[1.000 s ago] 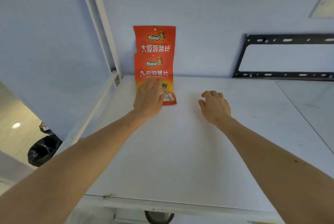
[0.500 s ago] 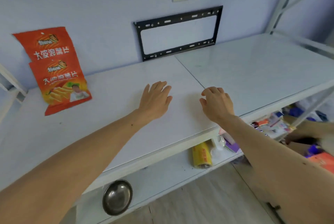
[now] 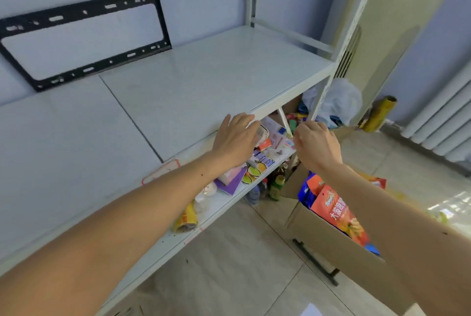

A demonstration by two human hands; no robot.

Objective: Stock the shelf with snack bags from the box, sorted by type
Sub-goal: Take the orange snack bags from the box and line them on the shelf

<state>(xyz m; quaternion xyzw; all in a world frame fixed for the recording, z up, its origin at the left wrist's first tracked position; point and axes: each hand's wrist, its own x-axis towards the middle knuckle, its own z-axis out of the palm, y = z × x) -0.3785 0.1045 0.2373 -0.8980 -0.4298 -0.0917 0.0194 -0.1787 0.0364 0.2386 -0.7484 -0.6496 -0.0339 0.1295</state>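
A cardboard box stands on the floor at the lower right, partly behind my right forearm. Orange snack bags and blue ones stick out of it. The white shelf fills the left and centre, and its top board is bare in this view. My left hand hovers at the shelf's front edge with relaxed fingers, holding nothing. My right hand hangs just right of it, above the box's near corner, fingers loosely curled and empty.
A black metal bracket leans against the wall at the back of the shelf. The lower shelf board carries mixed packets, a yellow roll and bottles. A white plastic bag, a gold roll and a radiator stand at the right.
The view has swung right and down, from the two orange bags on the shelf to the box on the floor. Both hands moved right past the shelf's front edge, still empty.
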